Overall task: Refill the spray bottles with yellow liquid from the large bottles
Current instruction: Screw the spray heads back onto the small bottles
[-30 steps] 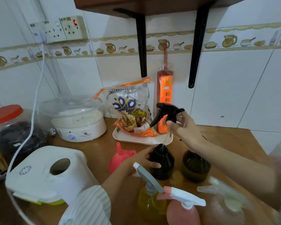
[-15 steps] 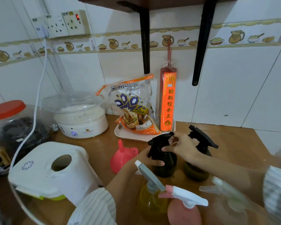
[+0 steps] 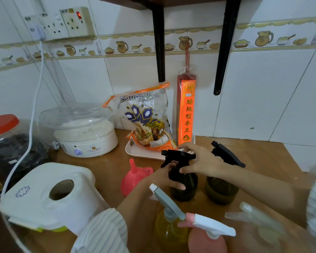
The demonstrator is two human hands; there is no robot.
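The red incense pack [image 3: 186,110] bears gold characters "特級檀香王". The rice bag [image 3: 146,117] reads "Super Basmati" on its top edge. The steamer's [image 3: 86,139] logo is too small.

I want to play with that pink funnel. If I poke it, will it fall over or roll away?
The funnel stands wide mouth down on the table, spout up, so a poke would probably slide it rather than tip it. It looks like thin plastic, so likely light and easy to knock. If it did go over, its cone shape would probably roll in a curve.
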